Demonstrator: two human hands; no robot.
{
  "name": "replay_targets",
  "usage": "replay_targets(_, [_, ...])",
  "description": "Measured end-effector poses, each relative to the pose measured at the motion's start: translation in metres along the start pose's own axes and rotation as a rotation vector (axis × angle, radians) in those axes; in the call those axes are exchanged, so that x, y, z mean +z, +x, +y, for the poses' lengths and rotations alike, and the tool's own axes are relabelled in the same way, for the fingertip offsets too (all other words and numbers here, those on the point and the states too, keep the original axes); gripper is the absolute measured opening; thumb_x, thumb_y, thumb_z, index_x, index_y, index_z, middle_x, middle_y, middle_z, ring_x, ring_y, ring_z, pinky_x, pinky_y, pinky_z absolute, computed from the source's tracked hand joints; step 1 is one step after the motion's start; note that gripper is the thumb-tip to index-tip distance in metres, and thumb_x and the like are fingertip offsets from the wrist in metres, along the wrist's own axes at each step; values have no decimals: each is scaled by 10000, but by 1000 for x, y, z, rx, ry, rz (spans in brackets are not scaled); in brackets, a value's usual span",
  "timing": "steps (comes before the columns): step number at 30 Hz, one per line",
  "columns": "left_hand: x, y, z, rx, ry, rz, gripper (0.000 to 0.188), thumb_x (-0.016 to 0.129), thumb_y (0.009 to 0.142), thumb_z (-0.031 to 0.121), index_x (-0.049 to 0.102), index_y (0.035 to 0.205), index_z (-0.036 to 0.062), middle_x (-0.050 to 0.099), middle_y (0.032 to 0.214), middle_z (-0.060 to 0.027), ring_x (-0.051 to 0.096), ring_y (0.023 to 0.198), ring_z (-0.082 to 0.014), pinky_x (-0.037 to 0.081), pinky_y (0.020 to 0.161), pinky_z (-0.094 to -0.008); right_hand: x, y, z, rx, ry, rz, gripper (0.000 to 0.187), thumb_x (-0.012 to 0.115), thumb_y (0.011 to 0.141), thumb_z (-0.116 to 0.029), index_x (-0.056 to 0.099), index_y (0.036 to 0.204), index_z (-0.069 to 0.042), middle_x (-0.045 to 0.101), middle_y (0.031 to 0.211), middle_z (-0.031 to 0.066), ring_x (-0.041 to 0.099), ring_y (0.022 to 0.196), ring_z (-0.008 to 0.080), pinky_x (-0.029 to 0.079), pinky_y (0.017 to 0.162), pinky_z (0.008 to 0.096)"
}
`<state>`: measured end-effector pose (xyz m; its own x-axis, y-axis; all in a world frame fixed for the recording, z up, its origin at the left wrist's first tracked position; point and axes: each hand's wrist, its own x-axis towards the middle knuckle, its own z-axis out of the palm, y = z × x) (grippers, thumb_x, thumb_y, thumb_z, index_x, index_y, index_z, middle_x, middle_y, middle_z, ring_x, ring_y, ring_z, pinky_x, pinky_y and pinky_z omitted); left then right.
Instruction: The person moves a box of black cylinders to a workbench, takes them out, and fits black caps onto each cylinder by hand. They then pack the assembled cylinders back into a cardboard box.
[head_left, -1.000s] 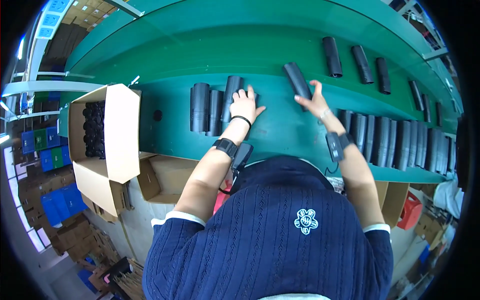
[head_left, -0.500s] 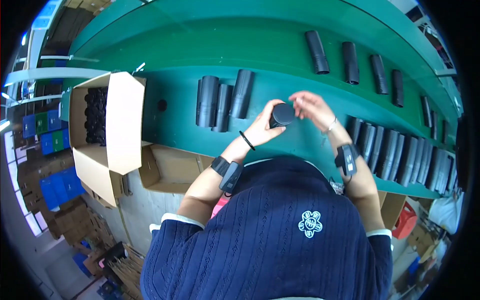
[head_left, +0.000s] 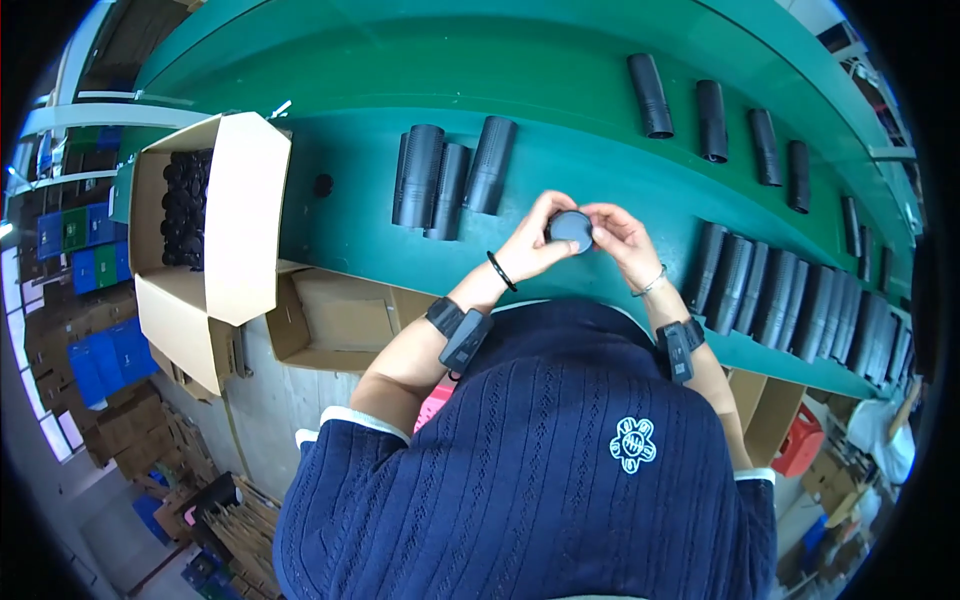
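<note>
My left hand [head_left: 537, 243] is closed around a black tube [head_left: 569, 228], whose round end faces up toward me. The fingers of my right hand [head_left: 624, 243] press on the right edge of that same end. Most of the tube's body is hidden behind its end and my hands. Left of my hands, several black ribbed tubes [head_left: 420, 180] are grouped on the green work surface [head_left: 350, 235]. To my right a long row of similar black tubes [head_left: 778, 300] runs along the near edge.
An open cardboard box [head_left: 245, 215] of round black pieces [head_left: 185, 210] stands at the left. Below it sits another cardboard box [head_left: 345, 315]. Spaced black tubes [head_left: 711, 120] lie on the far green strip. A red plastic stool [head_left: 800, 445] is at the lower right.
My right hand has moved in from beside the tube, and its fingers now touch the tube's end. The end is tilted further toward me.
</note>
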<state>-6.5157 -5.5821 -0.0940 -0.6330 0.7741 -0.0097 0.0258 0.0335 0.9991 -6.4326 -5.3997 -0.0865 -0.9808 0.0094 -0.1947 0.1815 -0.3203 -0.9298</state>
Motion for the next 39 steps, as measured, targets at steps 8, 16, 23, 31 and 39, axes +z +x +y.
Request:
replay_targets(8, [-6,10,14,-119,-838,251,429,654,796,177,496,1178,61,551,1075,-74,514,1024,-159,415,888,-315,8,-16,3,-193,-885,221,721,791,587,-115,460,1225,-67,505,1071,102,458,1061,286,385,915,373])
replay_targets(16, [-20,-2,-7,-15,-397,17,605,731,682,-30,451,1205,91,490,1161,-65,458,1125,-161,364,977,-294,-8,-30,5,-280,-1204,121,711,752,601,-103,451,1246,-97,496,1166,134,447,1115,331,373,940,410])
replay_targets(23, [-40,-5,-23,-171,-491,-127,638,645,728,-84,422,1304,77,484,1221,-46,450,1152,-163,370,993,-303,-16,-33,32,-156,-1075,51,706,731,645,-83,439,1288,-96,507,1192,138,470,1123,329,369,973,390])
replay_targets(31, [-43,-3,-26,-158,-536,-121,642,630,761,-46,385,1346,54,442,1291,-70,396,1220,-182,345,1016,-323,-8,-28,31,-181,-988,63,671,718,665,-39,449,1277,-91,510,1182,119,496,1093,303,402,944,373])
replay_targets(39, [-64,65,-23,-65,1017,627,690,722,714,273,410,1264,-3,376,1243,-245,392,1119,-375,395,911,-435,-38,-1,28,147,-285,217,592,650,804,-102,314,1290,-141,587,955,88,576,855,168,473,759,301])
